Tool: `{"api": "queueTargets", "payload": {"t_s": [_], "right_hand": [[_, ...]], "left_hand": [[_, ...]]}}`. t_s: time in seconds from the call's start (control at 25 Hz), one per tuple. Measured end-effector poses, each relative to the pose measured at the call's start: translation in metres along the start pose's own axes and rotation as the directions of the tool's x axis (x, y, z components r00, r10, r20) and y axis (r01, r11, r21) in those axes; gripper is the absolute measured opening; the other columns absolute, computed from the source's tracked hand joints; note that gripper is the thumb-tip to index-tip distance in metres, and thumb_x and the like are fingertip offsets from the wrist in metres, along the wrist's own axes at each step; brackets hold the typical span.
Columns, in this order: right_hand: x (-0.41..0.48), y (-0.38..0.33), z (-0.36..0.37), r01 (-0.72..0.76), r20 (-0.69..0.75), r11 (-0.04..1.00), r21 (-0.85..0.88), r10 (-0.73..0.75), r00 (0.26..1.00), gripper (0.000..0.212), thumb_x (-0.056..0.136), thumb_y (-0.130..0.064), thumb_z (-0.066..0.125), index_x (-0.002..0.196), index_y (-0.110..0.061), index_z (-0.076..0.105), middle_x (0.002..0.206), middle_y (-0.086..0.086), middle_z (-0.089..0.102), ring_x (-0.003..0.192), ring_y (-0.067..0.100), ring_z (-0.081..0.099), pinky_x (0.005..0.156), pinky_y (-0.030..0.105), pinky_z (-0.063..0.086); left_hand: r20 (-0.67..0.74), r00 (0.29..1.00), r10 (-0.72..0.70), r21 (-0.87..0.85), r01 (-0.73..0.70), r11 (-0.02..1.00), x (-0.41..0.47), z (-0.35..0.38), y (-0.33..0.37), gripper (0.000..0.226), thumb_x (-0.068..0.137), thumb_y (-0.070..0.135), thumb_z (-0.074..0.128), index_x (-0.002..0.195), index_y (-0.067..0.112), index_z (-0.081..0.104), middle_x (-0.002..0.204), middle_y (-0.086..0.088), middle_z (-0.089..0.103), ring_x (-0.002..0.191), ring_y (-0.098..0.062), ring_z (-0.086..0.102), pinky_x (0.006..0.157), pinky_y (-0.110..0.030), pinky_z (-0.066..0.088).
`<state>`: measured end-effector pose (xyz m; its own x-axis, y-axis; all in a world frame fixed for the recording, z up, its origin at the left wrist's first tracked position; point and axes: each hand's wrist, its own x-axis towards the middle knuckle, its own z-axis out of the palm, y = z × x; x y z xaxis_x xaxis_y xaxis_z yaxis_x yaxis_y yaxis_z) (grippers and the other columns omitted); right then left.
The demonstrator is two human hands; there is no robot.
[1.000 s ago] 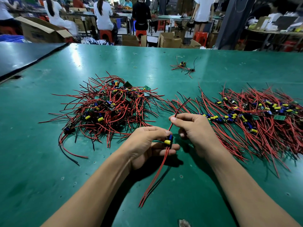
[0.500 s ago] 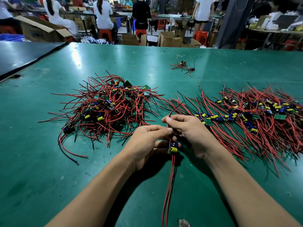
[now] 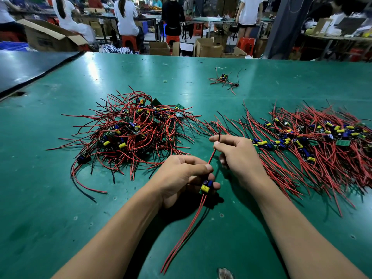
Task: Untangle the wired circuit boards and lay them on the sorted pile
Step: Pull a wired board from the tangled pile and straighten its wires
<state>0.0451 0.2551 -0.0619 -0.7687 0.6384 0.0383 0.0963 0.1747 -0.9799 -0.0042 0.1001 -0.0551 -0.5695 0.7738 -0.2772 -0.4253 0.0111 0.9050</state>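
My left hand (image 3: 181, 176) pinches a small circuit board (image 3: 207, 186) with a yellow capacitor and blue parts, held just above the green table (image 3: 60, 208). Two red wires hang from the board toward me. My right hand (image 3: 235, 156) pinches the board's upper red and black wires (image 3: 213, 152) and holds them straight, up and away from the board. A tangled pile (image 3: 136, 129) of red-wired boards lies to the left of my hands. The sorted pile (image 3: 314, 141), with wires laid roughly parallel, spreads out on the right.
A few separate wired boards (image 3: 224, 80) lie farther back on the table, with a small green ring (image 3: 165, 81) to their left. A dark table (image 3: 30, 67) adjoins at the left. Beyond the far edge are cardboard boxes, red stools and several people.
My right hand has slid up along the upper wires, away from my left hand, and pulled them straight. The board stays pinched in my left hand; the lower wires have swung slightly.
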Motion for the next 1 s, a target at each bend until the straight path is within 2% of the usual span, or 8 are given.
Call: {"api": "queueTargets", "payload": {"t_s": [0.12,0.2,0.32,0.44,0.52,0.56,0.8,1.0], "right_hand": [[0.000,0.000,0.000,0.113,-0.041,0.992,-0.062,-0.116,0.992,0.014,0.094,-0.013,0.064,0.099,-0.019,0.076,0.048,-0.017,0.054,0.048,0.007,0.044,0.051,0.018,0.038],[-0.002,-0.001,0.000,0.219,-0.099,0.972,-0.085,-0.227,0.969,0.014,0.094,-0.014,0.068,0.104,-0.016,0.077,0.059,-0.018,0.062,0.051,0.002,0.049,0.053,0.016,0.042],[-0.005,-0.002,0.001,0.288,-0.143,0.955,-0.075,-0.296,0.944,0.009,0.095,-0.016,0.067,0.095,-0.015,0.077,0.075,-0.005,0.072,0.052,0.000,0.053,0.052,0.017,0.046],[-0.004,-0.004,0.006,0.103,-0.053,0.976,0.192,-0.094,0.994,0.022,0.101,-0.018,0.057,0.086,-0.016,0.073,0.074,0.001,0.070,0.049,0.006,0.048,0.048,0.019,0.041],[-0.002,-0.008,0.003,-0.096,0.083,0.893,0.440,0.066,0.994,0.028,0.101,-0.017,0.053,0.082,-0.015,0.073,0.072,-0.001,0.068,0.047,0.006,0.047,0.047,0.019,0.039],[-0.001,-0.008,0.000,-0.136,0.134,0.875,0.465,0.082,0.987,0.029,0.101,-0.018,0.054,0.080,-0.016,0.075,0.072,-0.002,0.068,0.048,0.006,0.047,0.048,0.019,0.039],[-0.001,-0.005,-0.006,0.000,0.084,0.934,0.357,-0.032,0.996,0.009,0.093,-0.015,0.068,0.093,-0.013,0.077,0.081,0.002,0.072,0.050,0.007,0.049,0.047,0.015,0.040],[-0.016,-0.005,-0.001,-0.162,0.349,0.970,0.181,0.090,0.933,0.022,0.089,-0.030,0.073,0.096,-0.010,0.077,0.080,0.013,0.063,0.060,0.021,0.052,0.050,0.024,0.041]], "left_hand": [[0.023,1.000,-0.021,-0.006,0.021,1.000,-0.001,-0.001,0.003,0.003,0.086,-0.002,0.064,0.084,-0.003,0.063,0.067,-0.018,0.064,0.063,-0.033,0.071,0.058,-0.039,0.061],[0.029,0.999,-0.032,-0.013,0.033,0.999,-0.002,-0.002,0.005,0.006,0.085,-0.001,0.065,0.089,-0.004,0.064,0.066,-0.019,0.063,0.063,-0.035,0.070,0.059,-0.040,0.061],[0.027,0.999,-0.029,-0.020,0.030,0.999,-0.002,-0.003,0.006,0.016,0.086,-0.003,0.063,0.101,-0.008,0.064,0.065,-0.019,0.061,0.062,-0.035,0.069,0.060,-0.041,0.061],[0.004,1.000,-0.013,-0.016,0.013,1.000,-0.001,-0.002,0.006,0.016,0.087,-0.006,0.059,0.102,-0.006,0.065,0.064,-0.019,0.060,0.058,-0.035,0.069,0.058,-0.040,0.061],[-0.004,1.000,-0.017,-0.013,0.017,1.000,-0.002,-0.002,0.006,0.013,0.087,-0.007,0.059,0.096,-0.003,0.067,0.063,-0.019,0.060,0.057,-0.035,0.069,0.056,-0.039,0.060],[-0.003,1.000,-0.026,-0.015,0.026,1.000,-0.002,-0.002,0.007,0.013,0.086,-0.007,0.059,0.094,-0.003,0.068,0.062,-0.019,0.060,0.057,-0.035,0.068,0.056,-0.039,0.060],[-0.026,0.999,-0.028,0.012,0.029,1.000,-0.003,0.000,0.005,0.002,0.084,-0.004,0.065,0.086,-0.003,0.066,0.061,-0.019,0.058,0.055,-0.034,0.067,0.052,-0.038,0.059],[-0.145,0.988,0.056,0.018,-0.054,0.998,0.004,-0.001,0.000,0.010,0.087,-0.001,0.064,0.078,0.002,0.063,0.062,-0.017,0.062,0.054,-0.032,0.068,0.055,-0.038,0.059]]}}
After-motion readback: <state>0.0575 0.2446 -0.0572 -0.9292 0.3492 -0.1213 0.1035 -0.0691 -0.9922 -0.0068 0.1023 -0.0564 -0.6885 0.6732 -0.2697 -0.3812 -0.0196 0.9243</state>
